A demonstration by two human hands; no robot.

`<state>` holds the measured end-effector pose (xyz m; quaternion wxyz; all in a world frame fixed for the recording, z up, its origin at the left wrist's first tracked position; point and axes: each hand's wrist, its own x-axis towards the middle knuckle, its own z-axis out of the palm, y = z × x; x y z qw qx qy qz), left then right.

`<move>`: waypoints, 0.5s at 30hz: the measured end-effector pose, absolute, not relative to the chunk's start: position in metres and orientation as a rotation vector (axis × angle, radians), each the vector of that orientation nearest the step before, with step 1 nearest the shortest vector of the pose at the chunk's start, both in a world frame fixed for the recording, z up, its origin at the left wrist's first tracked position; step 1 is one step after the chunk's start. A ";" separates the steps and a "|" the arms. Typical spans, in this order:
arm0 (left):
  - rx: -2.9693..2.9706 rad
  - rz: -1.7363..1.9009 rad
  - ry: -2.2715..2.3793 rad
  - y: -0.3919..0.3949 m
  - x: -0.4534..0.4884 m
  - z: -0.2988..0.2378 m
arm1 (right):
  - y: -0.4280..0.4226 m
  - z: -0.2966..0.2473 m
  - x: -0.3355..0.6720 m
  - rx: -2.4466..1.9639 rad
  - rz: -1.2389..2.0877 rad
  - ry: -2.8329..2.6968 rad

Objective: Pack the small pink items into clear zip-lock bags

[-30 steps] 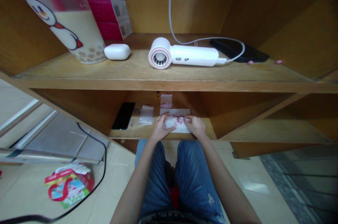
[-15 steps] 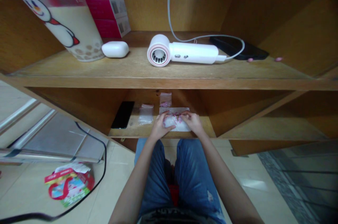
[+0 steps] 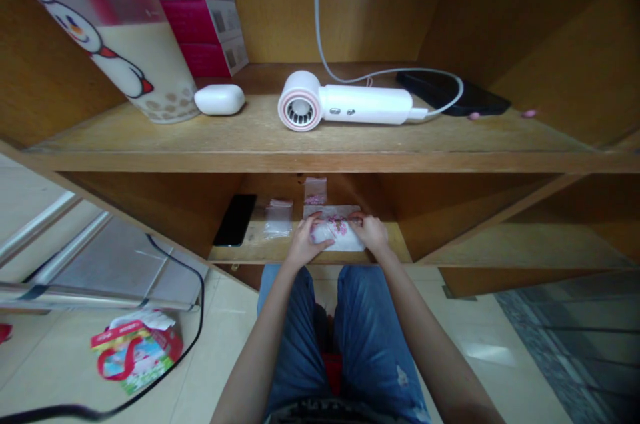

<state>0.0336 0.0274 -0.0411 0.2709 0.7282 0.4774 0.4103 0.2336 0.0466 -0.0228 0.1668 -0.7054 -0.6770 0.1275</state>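
Note:
On the lower shelf lies a white sheet (image 3: 350, 245) with small pink pieces (image 3: 341, 225) loose on it. At its left side my left hand (image 3: 303, 242) curls its thumb and fingers around what looks like a small clear plastic bag (image 3: 323, 232). My right hand (image 3: 371, 232) rests over the sheet's right side, fingers bent together beside the pink pieces; what they pinch is too small to tell. Behind the sheet lies a small zip bag (image 3: 315, 191) with pink pieces inside. Clear zip bags (image 3: 278, 219) lie left of my left hand.
A black phone (image 3: 235, 220) lies at the lower shelf's left. The upper shelf (image 3: 250, 161) juts above my hands, bearing a white hair dryer (image 3: 367, 104), a white earbud case (image 3: 220, 99), a drink cup (image 3: 150, 64), pink boxes (image 3: 210, 37) and a black object (image 3: 453, 94).
My right hand has shifted slightly right, away from the pink pieces, uncovering more of them. My left hand stays at the sheet's left side. The whole view has moved a little.

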 end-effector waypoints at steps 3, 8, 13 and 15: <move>1.950 1.095 1.285 0.028 0.034 -0.041 | 0.048 -0.024 0.231 -2.018 0.363 -1.928; 1.963 1.095 1.296 0.028 0.034 -0.041 | 0.049 -0.024 0.230 -2.028 0.373 -1.924; 1.969 1.103 1.299 0.028 0.034 -0.042 | 0.048 -0.026 0.228 -1.936 0.466 -1.838; 1.958 1.101 1.297 0.027 0.034 -0.042 | 0.047 -0.028 0.223 -1.850 0.540 -1.789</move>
